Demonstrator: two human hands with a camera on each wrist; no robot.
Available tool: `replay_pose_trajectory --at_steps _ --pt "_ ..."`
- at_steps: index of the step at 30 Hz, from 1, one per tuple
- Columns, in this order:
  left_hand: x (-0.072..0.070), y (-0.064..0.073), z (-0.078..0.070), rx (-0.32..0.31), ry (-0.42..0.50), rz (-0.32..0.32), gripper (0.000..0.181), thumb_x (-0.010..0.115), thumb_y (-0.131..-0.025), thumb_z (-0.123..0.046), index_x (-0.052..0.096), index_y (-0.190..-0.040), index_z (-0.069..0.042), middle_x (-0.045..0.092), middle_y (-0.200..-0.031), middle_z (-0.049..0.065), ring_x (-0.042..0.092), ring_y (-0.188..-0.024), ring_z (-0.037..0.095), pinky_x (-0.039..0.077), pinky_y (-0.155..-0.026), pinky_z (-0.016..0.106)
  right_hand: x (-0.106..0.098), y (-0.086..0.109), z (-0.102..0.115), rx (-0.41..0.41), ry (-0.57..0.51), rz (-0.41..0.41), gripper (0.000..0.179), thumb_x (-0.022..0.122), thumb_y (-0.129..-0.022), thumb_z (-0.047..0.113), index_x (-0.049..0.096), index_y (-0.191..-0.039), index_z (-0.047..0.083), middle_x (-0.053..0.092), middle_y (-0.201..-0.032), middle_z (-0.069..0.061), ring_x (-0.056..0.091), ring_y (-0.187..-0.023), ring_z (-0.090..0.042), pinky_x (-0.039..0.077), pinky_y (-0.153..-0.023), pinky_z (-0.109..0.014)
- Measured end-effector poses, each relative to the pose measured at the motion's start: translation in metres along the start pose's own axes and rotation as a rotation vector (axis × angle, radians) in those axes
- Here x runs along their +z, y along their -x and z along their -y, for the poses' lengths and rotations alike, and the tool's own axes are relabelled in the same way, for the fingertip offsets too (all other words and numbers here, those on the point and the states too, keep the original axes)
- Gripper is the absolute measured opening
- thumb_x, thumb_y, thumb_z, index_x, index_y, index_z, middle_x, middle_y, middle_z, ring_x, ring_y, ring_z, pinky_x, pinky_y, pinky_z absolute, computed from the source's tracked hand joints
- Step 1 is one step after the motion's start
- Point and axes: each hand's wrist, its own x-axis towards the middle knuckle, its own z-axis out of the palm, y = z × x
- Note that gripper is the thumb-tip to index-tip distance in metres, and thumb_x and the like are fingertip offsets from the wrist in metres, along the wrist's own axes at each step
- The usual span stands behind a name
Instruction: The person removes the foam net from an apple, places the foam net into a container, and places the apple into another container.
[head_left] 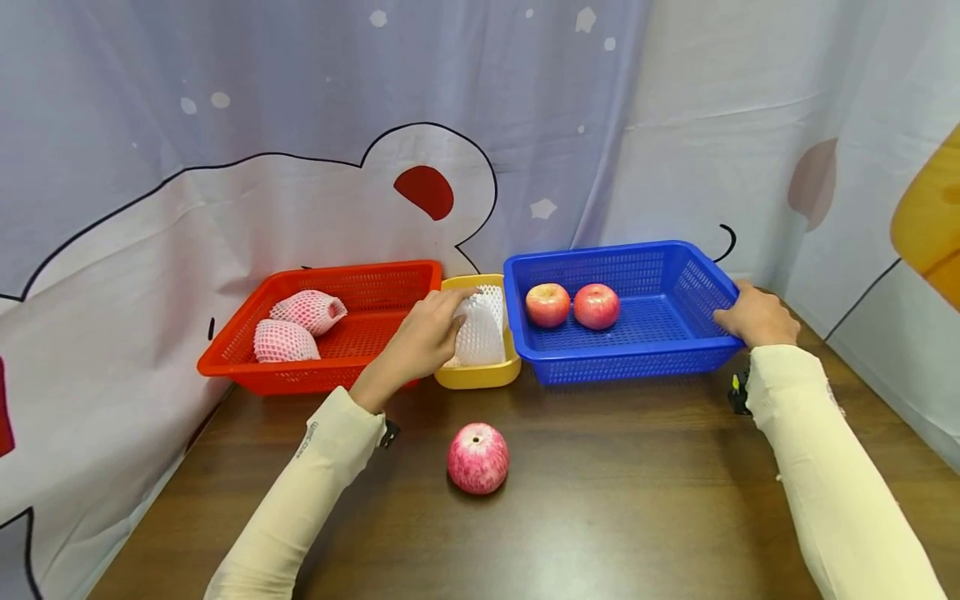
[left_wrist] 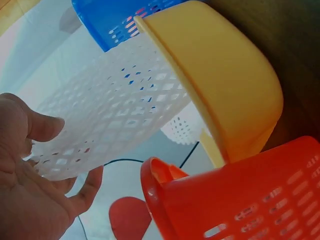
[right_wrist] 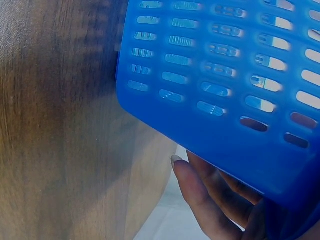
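Observation:
My left hand (head_left: 429, 333) pinches the upper end of a white foam fruit net (left_wrist: 110, 110) between thumb and fingers. The net's lower part is still inside the small yellow basket (head_left: 477, 379). At the right end of the blue basket (head_left: 622, 354), my right hand (head_left: 761, 317) grips the rim; in the right wrist view some fingers (right_wrist: 192, 192) show beneath its edge. Two red apples (head_left: 547, 305) lie side by side in the blue basket. A darker pink-red apple (head_left: 477, 460) sits on the table in front of the yellow basket.
To the left stands a red basket (head_left: 300, 379) holding two fruits in pink foam nets (head_left: 307, 312). All three baskets stand in a row at the back of the brown wooden table (head_left: 615, 483). Behind them hangs a printed curtain (head_left: 300, 100).

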Motion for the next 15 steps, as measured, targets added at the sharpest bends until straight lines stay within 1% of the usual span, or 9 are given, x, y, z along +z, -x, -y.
replay_pose_trajectory --at_steps 2,6,9,13,15 --pt "-0.001 -0.003 0.000 -0.004 -0.037 0.008 0.042 0.053 -0.096 -0.001 0.051 -0.138 -0.004 0.062 -0.131 0.016 0.058 -0.113 0.034 0.048 -0.100 0.050 0.000 0.000 0.000 0.000 0.002 -0.004 0.079 0.049 -0.096 0.035 0.011 -0.157 0.002 0.038 -0.138 -0.044 0.046 -0.115 -0.061 0.042 -0.088 -0.068" --pt "-0.002 -0.011 0.001 -0.026 -0.136 0.025 0.045 0.051 -0.096 -0.002 0.050 -0.141 -0.008 0.059 -0.136 0.014 0.055 -0.118 0.034 0.049 -0.097 0.049 -0.001 0.000 0.000 -0.005 0.001 -0.005 0.078 0.048 -0.096 0.035 0.011 -0.157 0.002 0.039 -0.137 -0.044 0.048 -0.114 -0.060 0.042 -0.087 -0.068" --pt "-0.004 -0.018 0.001 -0.054 -0.204 0.040 0.046 0.053 -0.097 -0.005 0.049 -0.142 -0.011 0.058 -0.136 0.012 0.053 -0.120 0.034 0.049 -0.095 0.048 -0.001 0.000 0.000 -0.005 0.001 -0.002 0.078 0.048 -0.096 0.034 0.011 -0.157 0.002 0.038 -0.137 -0.044 0.047 -0.114 -0.060 0.042 -0.087 -0.068" --pt "-0.004 -0.026 0.002 -0.104 -0.261 0.071 0.050 0.058 -0.097 -0.010 0.047 -0.145 -0.014 0.056 -0.139 0.011 0.052 -0.123 0.034 0.048 -0.098 0.050 0.000 -0.001 0.000 -0.002 0.002 0.005 0.079 0.048 -0.095 0.035 0.012 -0.156 0.002 0.037 -0.139 -0.044 0.044 -0.118 -0.062 0.040 -0.089 -0.070" --pt "-0.003 -0.031 0.003 -0.118 -0.300 0.087 0.050 0.058 -0.097 -0.012 0.047 -0.145 -0.015 0.055 -0.141 0.010 0.051 -0.126 0.034 0.047 -0.100 0.051 0.000 -0.001 -0.001 -0.003 0.000 0.007 0.079 0.049 -0.095 0.035 0.012 -0.156 0.002 0.037 -0.139 -0.044 0.043 -0.119 -0.063 0.039 -0.090 -0.070"
